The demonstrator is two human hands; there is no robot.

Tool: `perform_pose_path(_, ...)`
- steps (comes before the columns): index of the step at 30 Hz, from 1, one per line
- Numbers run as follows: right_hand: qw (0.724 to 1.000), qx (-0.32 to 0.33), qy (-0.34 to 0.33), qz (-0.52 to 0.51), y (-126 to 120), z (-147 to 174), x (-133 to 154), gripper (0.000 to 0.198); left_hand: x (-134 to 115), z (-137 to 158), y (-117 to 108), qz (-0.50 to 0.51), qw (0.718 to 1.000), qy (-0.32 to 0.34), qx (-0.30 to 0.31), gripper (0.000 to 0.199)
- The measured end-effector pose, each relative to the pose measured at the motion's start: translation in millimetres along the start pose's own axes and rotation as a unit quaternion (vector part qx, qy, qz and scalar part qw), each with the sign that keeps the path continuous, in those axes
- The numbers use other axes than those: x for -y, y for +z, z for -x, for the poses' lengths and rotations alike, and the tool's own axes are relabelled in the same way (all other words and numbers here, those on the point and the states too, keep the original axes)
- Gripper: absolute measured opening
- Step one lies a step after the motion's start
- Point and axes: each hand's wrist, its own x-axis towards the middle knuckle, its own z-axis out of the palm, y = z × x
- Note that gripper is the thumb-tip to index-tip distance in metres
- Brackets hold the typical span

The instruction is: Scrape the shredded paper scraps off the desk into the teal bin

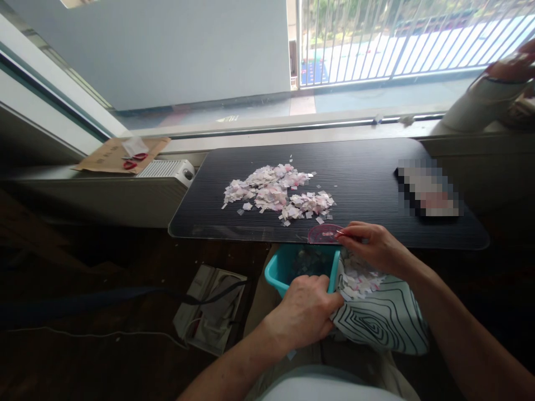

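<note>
My left hand [307, 306] is closed round the near right rim of a turquoise plastic tub [273, 277], which sits at my lap below the table edge. Small scraps lie in its shadowed inside. A white bag with black wavy lines [378, 323] is beside the tub, with paper scraps [361, 281] at its top; whether my left fingers also grip the bag is hidden. Between thumb and fingers, my right hand [374, 243] pinches a thin pink see-through disc [321, 234] at the table's front edge. Just beyond the disc spreads a heap of cut paper scraps [273, 186].
The dark table [359, 167] carries a blurred-out phone-like object [430, 189] at right. Red-handled scissors [136, 160] lie on a brown envelope [108, 156] on the sill. An open box [213, 306] and a cable [125, 333] are on the floor.
</note>
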Motion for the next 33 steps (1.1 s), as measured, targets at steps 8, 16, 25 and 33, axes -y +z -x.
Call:
perform_pose_path(8, 1.0, -0.003, -0.003, 0.008, -3, -1, -1, 0.03, 0, -1, 0, 0.004, 1.0, -0.004, 0.012, 0.01)
perform_pose_path(16, 1.0, 0.01, -0.019, 0.02, -4, -5, 0, 0.028, -1, -1, -2, -0.001, 1.0, -0.004, 0.027, 0.01)
perform_pose_path(25, 0.998, 0.034, -0.037, 0.037, -7, -15, 0, 0.027, -1, 0, -2, -0.004, 1.0, -0.002, 0.019, 0.009)
perform_pose_path(33, 0.999, 0.032, -0.008, 0.021, -10, -12, -5, 0.029, 0, 0, 0, -0.008, 1.0, 0.0, -0.007, 0.007)
